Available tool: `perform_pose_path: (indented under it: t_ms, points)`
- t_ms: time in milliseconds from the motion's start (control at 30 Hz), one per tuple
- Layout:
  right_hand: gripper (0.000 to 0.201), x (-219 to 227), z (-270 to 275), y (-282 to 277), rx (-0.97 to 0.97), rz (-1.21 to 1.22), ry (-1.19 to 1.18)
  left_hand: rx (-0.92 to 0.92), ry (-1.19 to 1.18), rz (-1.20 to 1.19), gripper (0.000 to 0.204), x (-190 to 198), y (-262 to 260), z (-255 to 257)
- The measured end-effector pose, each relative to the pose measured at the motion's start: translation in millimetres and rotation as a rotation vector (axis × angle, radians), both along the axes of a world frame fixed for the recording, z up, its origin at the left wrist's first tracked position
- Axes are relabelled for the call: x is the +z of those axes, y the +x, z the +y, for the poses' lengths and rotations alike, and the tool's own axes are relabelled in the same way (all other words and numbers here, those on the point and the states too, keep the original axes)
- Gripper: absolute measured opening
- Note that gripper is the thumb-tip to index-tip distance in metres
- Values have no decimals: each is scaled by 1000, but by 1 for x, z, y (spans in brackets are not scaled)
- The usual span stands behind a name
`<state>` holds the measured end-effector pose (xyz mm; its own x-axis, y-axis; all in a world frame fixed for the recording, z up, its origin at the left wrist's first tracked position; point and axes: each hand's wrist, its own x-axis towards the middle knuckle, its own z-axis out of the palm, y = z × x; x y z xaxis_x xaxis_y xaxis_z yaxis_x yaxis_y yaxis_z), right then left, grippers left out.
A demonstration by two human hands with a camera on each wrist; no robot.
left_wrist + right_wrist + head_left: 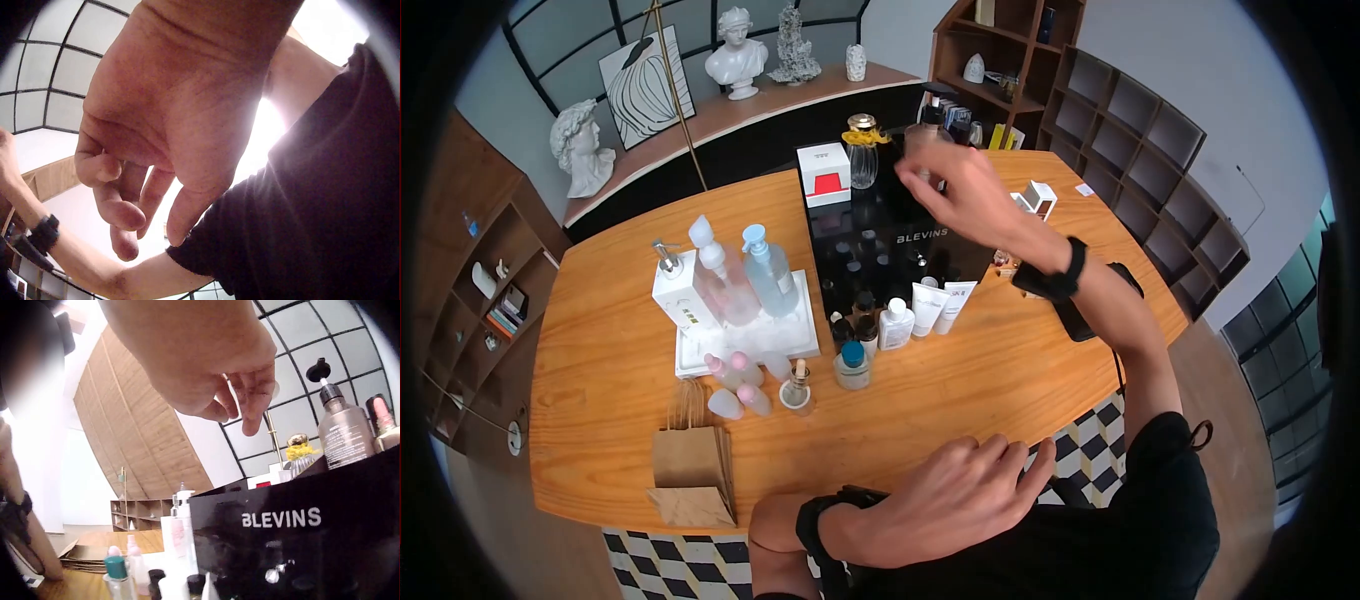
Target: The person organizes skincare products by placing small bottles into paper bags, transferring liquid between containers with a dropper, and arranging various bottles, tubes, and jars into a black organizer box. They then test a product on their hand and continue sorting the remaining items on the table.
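right wrist cam shows pump btl label, hidden in head cam; l hand, r hand: grip loose, empty.

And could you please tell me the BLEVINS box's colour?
The box is black, shown best in the right wrist view.

The head view faces forward and down; close-in wrist views look upward; head and right-wrist views share the black box.
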<state>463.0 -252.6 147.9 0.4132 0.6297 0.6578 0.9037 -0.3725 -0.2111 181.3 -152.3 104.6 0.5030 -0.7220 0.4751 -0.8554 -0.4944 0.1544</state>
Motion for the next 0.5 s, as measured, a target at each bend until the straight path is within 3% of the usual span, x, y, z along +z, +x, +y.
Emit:
perform_pose_path:
  t_ms: [67, 133, 267, 333, 500]
  points:
    - [13, -14, -24, -19, 107, -47, -81, -3, -14, 10, 47, -4, 0, -3]
    - [16, -30, -43, -32, 64, 28, -307, -7, -22, 12, 47, -7, 2, -6]
    - [19, -65, -61, -36, 70, -82, -294, 0, -24, 4, 46, -8, 3, -7]
    - [23, -75, -64, -41, -78, -27, -344, -1, -35, 3, 46, -8, 3, -7]
    - [27, -101, -63, -49, -59, 41, -284, -10, -4, 14, 46, -7, 4, -7]
